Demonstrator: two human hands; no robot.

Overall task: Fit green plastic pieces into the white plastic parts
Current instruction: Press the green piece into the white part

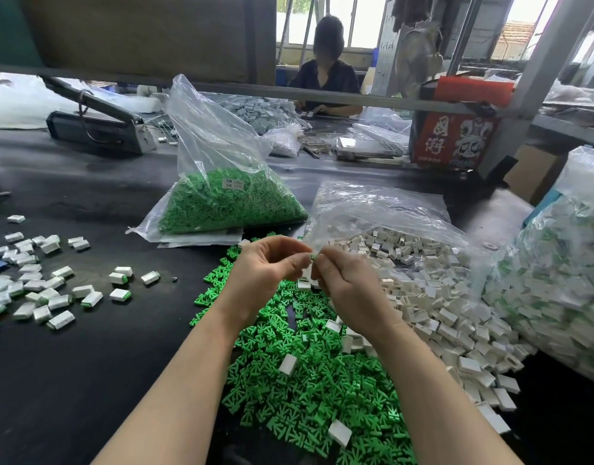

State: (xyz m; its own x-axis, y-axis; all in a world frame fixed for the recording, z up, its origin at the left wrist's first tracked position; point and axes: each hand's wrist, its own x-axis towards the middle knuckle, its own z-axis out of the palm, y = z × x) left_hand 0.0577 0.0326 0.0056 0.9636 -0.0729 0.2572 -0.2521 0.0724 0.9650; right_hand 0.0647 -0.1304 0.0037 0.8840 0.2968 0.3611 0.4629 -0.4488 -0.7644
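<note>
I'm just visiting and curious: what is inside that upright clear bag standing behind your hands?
The clear bag holds loose green plastic pieces filling its lower part, with a small white label showing. Its upper part looks empty. Anything buried beneath the green heap is hidden.

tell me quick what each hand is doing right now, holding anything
Left hand: fingers curled, pinching a small green plastic piece at the fingertips.
Right hand: fingers curled, pinching the same piece from the other side; whether a white part is with it cannot be told.
</note>
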